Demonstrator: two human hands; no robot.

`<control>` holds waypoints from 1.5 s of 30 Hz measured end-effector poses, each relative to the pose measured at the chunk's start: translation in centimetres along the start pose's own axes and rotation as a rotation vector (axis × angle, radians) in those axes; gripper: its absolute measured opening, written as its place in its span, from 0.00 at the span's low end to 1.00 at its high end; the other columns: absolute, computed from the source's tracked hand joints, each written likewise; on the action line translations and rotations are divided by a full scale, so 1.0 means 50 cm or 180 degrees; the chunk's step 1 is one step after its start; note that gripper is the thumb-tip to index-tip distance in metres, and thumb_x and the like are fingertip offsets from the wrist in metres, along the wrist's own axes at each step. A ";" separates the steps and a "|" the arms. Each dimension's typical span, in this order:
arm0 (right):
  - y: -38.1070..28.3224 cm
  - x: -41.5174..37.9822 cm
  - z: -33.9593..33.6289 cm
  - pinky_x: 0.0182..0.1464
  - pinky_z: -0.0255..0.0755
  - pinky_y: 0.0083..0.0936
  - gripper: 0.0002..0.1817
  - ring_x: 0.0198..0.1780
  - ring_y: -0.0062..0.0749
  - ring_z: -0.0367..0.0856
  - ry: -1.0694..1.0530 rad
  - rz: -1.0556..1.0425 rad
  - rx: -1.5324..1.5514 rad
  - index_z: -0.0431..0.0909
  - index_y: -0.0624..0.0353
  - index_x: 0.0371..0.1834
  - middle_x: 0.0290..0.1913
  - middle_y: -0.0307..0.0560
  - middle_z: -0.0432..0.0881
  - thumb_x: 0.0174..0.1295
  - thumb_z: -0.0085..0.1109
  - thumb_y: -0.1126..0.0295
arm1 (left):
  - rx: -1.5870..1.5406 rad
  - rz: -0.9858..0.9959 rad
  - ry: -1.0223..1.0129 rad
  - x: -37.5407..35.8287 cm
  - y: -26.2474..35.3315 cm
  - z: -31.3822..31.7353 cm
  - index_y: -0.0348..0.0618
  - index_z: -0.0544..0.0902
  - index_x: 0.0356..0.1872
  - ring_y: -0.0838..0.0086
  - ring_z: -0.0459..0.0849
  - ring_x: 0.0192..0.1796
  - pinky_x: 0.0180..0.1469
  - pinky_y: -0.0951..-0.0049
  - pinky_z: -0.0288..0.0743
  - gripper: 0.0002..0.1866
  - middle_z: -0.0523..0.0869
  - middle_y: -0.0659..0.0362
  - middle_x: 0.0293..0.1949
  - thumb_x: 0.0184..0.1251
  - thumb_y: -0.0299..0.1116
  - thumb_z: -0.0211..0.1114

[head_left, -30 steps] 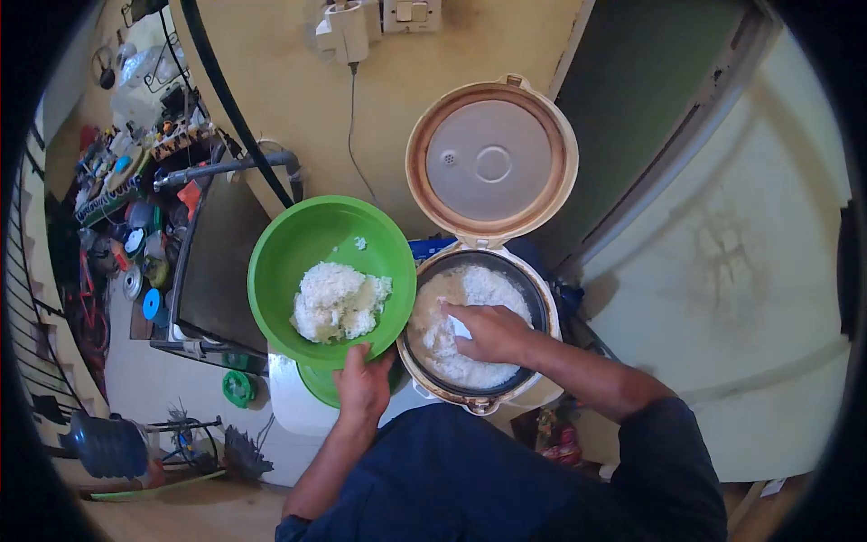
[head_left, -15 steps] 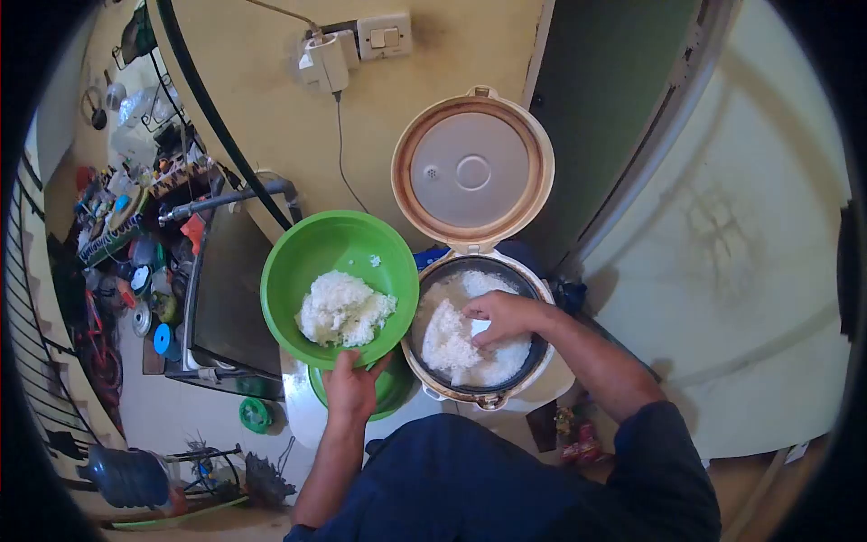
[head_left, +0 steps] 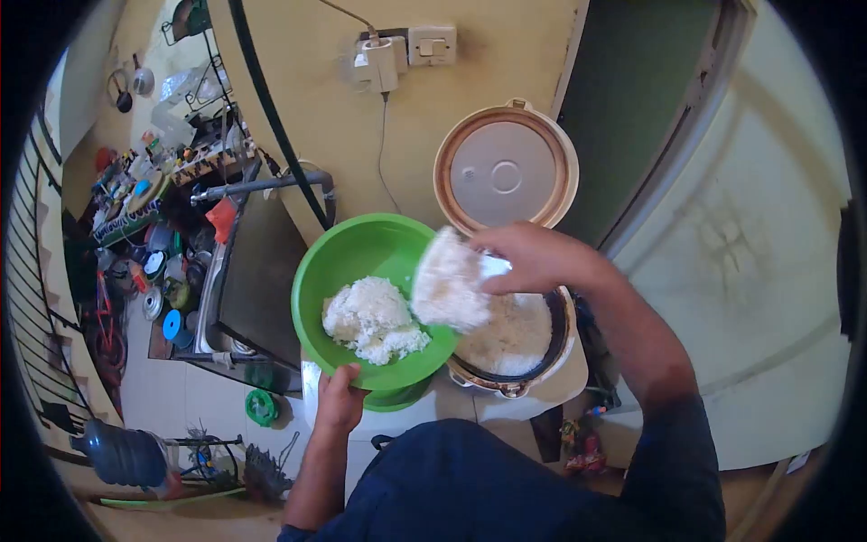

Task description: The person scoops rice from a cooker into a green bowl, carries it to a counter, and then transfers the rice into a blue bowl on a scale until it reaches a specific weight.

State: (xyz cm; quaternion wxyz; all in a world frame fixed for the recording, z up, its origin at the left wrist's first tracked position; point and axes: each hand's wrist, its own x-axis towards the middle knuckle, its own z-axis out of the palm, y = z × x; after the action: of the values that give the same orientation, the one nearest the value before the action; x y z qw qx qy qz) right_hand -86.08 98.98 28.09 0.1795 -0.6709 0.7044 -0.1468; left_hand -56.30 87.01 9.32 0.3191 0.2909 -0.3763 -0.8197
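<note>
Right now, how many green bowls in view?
2. One bowl held at its rim by the left hand, rice inside. A second bowl sits right under it, mostly hidden.

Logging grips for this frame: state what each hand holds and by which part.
Left hand grips the green bowl at its near rim. Right hand holds a white scoop by its handle end, a heap of rice on it over the bowl.

Green bowl [head_left: 357,257], round plastic, tilted a bit, gripped at near rim by left hand [head_left: 339,402]; white rice heap [head_left: 372,318] inside. Rice clump [head_left: 447,282] on white scoop, raised in right hand [head_left: 533,257], over bowl's right rim. Cooker pot [head_left: 515,339] below hand, part full.
</note>
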 end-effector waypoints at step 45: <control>-0.077 -0.213 0.395 0.75 0.48 0.48 0.25 0.76 0.59 0.51 0.2381 0.1055 -0.0917 0.77 0.58 0.56 0.75 0.63 0.55 0.51 0.67 0.70 | -0.0792 0.0555 0.0661 -0.250 0.092 -0.422 0.41 0.67 0.66 0.62 0.75 0.63 0.65 0.57 0.69 0.31 0.76 0.54 0.61 0.57 0.34 0.54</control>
State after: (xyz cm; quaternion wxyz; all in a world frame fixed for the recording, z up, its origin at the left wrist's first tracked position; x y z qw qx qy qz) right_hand -73.36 110.07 12.80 -0.1625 -0.4676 0.8324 -0.2492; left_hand -31.93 84.83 4.40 0.4595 0.2985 -0.2609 -0.7948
